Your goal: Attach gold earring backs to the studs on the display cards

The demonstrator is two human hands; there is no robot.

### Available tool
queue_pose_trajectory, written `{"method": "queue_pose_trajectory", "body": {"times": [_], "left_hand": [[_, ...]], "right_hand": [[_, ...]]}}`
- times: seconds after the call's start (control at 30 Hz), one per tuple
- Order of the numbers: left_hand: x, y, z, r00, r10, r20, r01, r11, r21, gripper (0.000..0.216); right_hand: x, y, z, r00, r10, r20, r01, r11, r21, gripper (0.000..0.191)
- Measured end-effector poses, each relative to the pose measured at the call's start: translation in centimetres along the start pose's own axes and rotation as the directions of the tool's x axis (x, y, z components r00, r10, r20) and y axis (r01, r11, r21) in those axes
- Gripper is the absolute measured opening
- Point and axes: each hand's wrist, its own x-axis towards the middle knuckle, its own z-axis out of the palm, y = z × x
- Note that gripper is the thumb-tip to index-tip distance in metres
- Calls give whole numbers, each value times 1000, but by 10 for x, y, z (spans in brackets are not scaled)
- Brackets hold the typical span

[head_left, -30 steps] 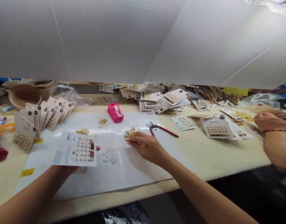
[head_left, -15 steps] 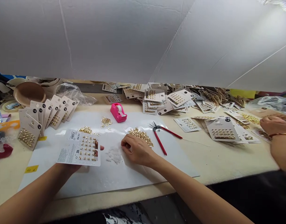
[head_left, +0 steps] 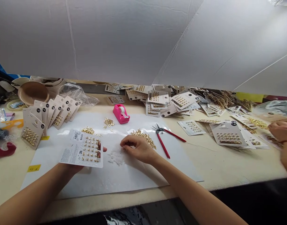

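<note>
Left hand (head_left: 72, 167): mostly hidden beneath a flat white printed card with rows of gold-coloured studs (head_left: 81, 150), gripping it from below; one digit shows at the right edge. Card is over a glossy white sheet (head_left: 98, 184), long axis apparently left to right, stud rows at the right end, i.e. the end facing the right hand (head_left: 140, 149). Right hand is right of the card, apart from it, fingers curled, fingertips close together and directed at the stud end; cannot tell whether they pinch anything small. Just right of the card, beside those fingertips: loose patch of tiny clear-white bits (head_left: 116, 158). Farther right of the card: heap of small gold-coloured pieces (head_left: 145, 139), then red-handled metal pliers (head_left: 163, 145). Behind the card, slightly right: small gold-coloured hoops (head_left: 108, 122), then pink plastic tape dispenser (head_left: 121, 114).
</note>
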Motion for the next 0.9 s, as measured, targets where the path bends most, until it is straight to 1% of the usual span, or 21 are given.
{"method": "queue_pose_trajectory", "body": {"times": [0.13,0.2,0.4,0.5,0.57,0.67,0.73,0.8,0.9], "left_hand": [[2,3,9,997,-34,76,35,999,-9,48],[2,4,12,995,-41,95,42,999,-6,48],[1,3,11,993,-71,91,74,997,-29,50],[2,2,11,995,-57,82,58,998,-12,48],[2,1,12,994,-68,82,70,997,-15,51],[3,-1,14,988,-110,105,115,992,-43,57],[3,-3,14,983,-147,110,152,988,-39,58],[2,-5,13,981,-176,80,177,984,-16,57],[1,-9,14,988,-154,12,154,988,20,50]], "right_hand": [[2,-3,0,999,37,7,-37,999,-6,15],[3,-5,-1,998,54,16,-54,998,-9,12],[6,-6,-2,996,86,10,-86,996,16,19],[7,-7,-1,996,86,7,-87,996,37,18],[6,-11,0,997,82,12,-82,992,94,16],[6,-24,4,999,53,-7,-50,976,211,10],[6,-37,8,999,21,-42,-10,967,253,7],[7,-49,15,997,-14,-76,34,962,270,7],[9,-60,26,992,-78,-95,104,947,305,8]]}}
